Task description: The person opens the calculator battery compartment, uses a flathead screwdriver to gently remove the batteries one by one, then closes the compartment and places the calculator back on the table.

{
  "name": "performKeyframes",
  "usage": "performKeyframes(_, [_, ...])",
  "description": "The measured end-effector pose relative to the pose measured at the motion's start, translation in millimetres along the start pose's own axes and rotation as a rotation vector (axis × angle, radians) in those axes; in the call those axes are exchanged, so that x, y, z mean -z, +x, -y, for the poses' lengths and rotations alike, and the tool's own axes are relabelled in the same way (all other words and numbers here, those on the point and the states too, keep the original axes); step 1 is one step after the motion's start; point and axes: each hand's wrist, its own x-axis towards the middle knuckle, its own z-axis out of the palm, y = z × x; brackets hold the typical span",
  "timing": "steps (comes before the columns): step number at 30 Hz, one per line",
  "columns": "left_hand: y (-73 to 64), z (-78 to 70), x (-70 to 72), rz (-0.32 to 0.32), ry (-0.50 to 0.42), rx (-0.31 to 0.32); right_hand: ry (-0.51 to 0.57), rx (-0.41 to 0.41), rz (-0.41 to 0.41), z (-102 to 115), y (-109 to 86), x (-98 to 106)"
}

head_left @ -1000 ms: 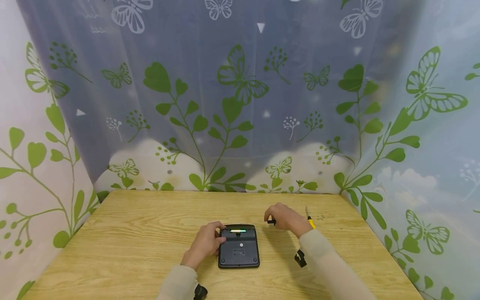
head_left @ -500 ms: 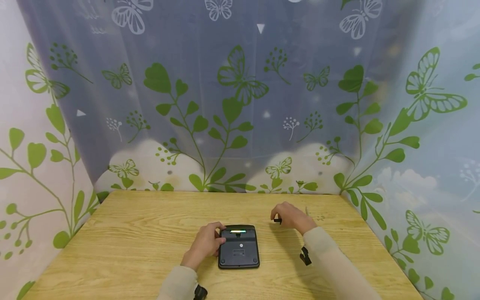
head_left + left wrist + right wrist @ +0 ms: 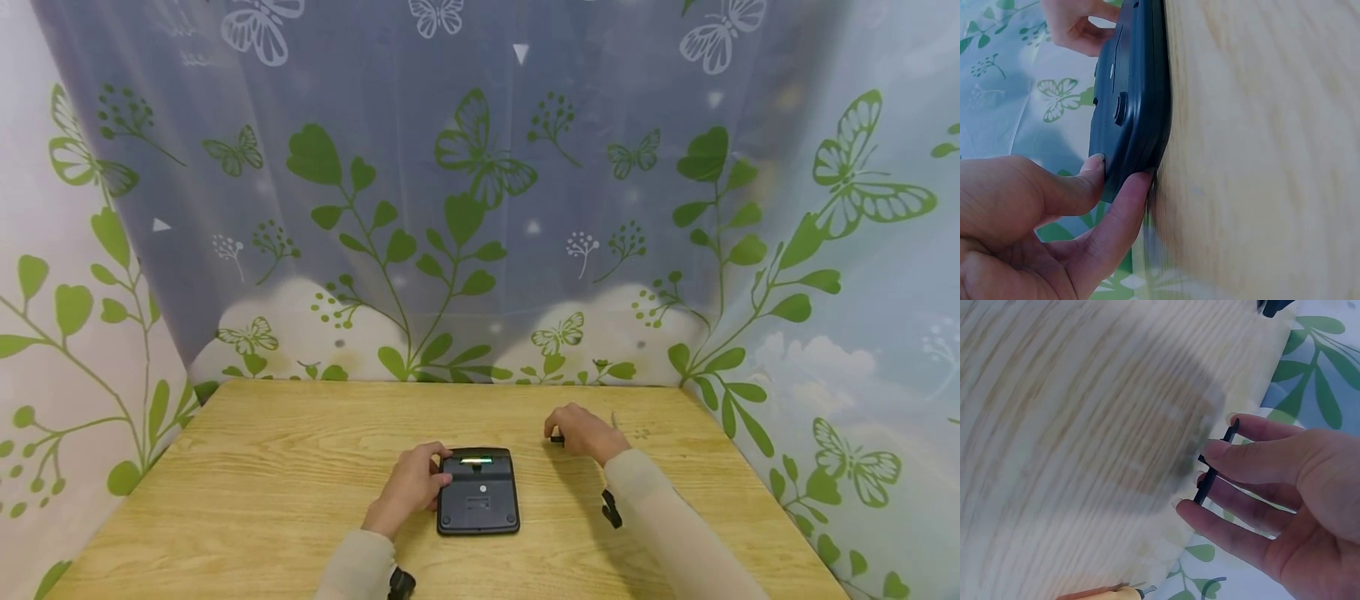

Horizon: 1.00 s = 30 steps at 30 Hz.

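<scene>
A black calculator (image 3: 478, 508) lies face down on the table, its battery slot uncovered with a shiny battery (image 3: 476, 460) inside. My left hand (image 3: 408, 487) grips its left edge; in the left wrist view, the thumb (image 3: 1085, 187) is on the back and a finger lies along the side near the tabletop. To the right, my right hand (image 3: 581, 431) pinches a small black battery cover (image 3: 1210, 478) between thumb and fingers, close over the table.
A yellow-handled screwdriver (image 3: 1110, 593) lies beside the right hand, mostly hidden by it in the head view. Several tiny screws (image 3: 642, 433) lie to its right on the wooden table (image 3: 300, 467). A patterned curtain (image 3: 480, 250) hangs behind the table's far edge.
My right hand has moved slightly right with the battery cover, and its arm now hides the screwdriver's yellow handle. The left hand and calculator have stayed put.
</scene>
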Motion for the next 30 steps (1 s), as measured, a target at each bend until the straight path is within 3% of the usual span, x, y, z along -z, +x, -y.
performKeyframes(9, [-1.0,-1.5,0.1,0.0,0.011,0.003,-0.021,0.018,-0.043,-5,2.3,-5])
performKeyframes(19, [-1.7,-1.1,-0.1,-0.001,0.015,-0.01,-0.039,-0.028,-0.055,-9,6.0,-8])
performKeyframes(30, [-1.1,-0.9,0.0,0.001,0.012,-0.006,-0.044,0.019,-0.059,-11,7.2,-10])
